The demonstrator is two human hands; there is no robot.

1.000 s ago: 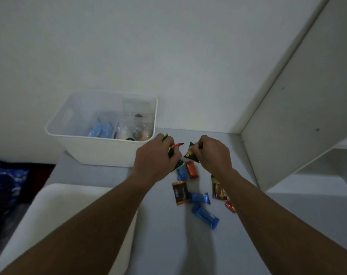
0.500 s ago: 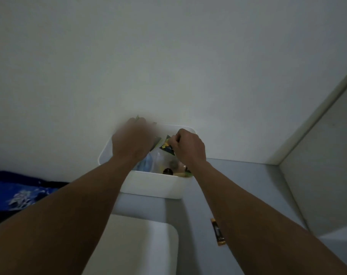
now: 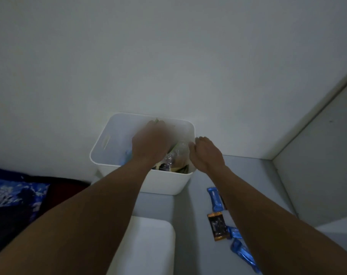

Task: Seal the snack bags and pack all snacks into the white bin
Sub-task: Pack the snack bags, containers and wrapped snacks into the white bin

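The white bin [image 3: 109, 139] stands on the table [image 3: 248, 175], its far side against the wall. Both hands are at the bin.

The left hand [image 3: 150, 143] is down inside the bin and blurred. Its fingers are curled round a green packet [image 3: 156, 120], whose edge pokes out past the knuckles towards the bin's far wall.

The right hand [image 3: 206, 153] hangs over the bin's right rim, fingers loose and slightly spread, holding nothing.

Inside the bin, under and between the hands, lie a clear bag [image 3: 177, 152] and dark packets [image 3: 164, 166] against the near wall. Something blue [image 3: 128, 156] shows left of the left wrist; what it is cannot be told.

Snacks lie on the table to the near right of the bin, partly hidden by the right forearm: a blue bar [image 3: 215, 198] nearest the bin, then a brown packet [image 3: 218, 228], then two blue packets [image 3: 244, 254] touching or just beside it.

Just near of the bin lies a white rounded slab [image 3: 146, 247]. Well left of the bin is a blue patterned cloth [image 3: 10, 195]. Right of the bin rises a white panel [image 3: 323, 155].
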